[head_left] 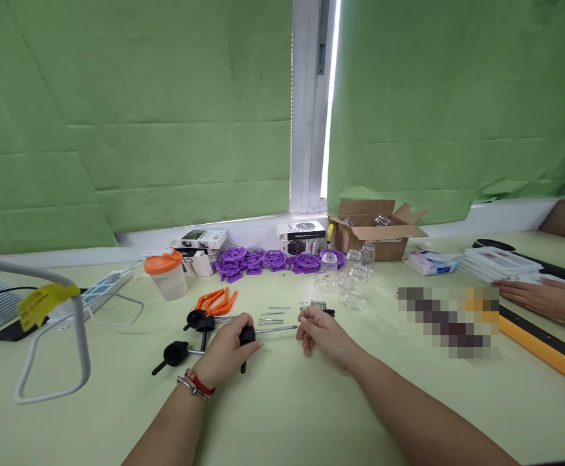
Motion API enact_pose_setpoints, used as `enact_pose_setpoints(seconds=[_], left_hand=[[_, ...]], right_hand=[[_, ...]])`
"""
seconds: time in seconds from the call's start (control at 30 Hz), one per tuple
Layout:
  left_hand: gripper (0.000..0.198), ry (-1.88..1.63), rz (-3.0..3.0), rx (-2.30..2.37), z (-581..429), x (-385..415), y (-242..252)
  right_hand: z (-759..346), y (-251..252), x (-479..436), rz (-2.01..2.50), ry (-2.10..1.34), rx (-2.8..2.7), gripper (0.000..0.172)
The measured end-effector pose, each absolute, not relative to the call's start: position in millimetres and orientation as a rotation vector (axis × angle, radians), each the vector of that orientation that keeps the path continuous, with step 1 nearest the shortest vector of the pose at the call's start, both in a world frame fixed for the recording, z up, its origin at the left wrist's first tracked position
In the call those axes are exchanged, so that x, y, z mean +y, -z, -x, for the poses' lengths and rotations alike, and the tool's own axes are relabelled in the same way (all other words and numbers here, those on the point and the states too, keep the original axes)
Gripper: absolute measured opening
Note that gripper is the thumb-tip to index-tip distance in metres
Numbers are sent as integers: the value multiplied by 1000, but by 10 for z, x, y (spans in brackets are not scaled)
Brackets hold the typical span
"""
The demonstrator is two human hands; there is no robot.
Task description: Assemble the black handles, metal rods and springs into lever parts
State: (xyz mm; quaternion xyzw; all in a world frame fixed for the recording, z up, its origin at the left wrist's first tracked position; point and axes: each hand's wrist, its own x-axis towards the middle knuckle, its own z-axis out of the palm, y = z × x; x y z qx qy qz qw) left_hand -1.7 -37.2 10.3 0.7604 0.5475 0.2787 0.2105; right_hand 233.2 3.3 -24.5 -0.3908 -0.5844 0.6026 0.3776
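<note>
My left hand is closed around a black plastic part with a metal rod, which points right and has a brassy tip. Beside that tip, my right hand has its fingers pinched together; whatever is between them is too small to make out. Similar black parts with rods lie left of my left hand. Orange plastic handles are just behind it. Thin metal pins rest beyond the rod. Small springs lie behind my right hand, next to a partly hidden black piece.
Purple plastic discs and clear glass jars stand along the back, near an open cardboard box. An orange-lidded cup and a white metal frame are at left. Another person's hand rests by white trays at right.
</note>
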Motion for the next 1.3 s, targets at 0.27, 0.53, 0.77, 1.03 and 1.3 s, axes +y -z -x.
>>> enact_pose_setpoints(seconds=[0.27,0.53,0.77,1.03,1.3], left_hand=[[18,-786,-2121,1530,19,-362,-84],[21,-1014,-2046,1643,127,-362,-157],[33,-1301,-1586,2471,794,-278,-232],[34,-800,-1316,2837,1237,-306,-197],[33,-655,-1136,2816,1307,-315,-191]], right_hand=[[-2360,230,55,1025,-1518,-1490,27],[-2385,168,31,1027,-1502,-1497,27],[-2418,72,32,1055,-1465,-1455,26],[-2415,75,21,1074,-1457,-1464,26],[-2484,46,97,1052,-1399,-1390,27]])
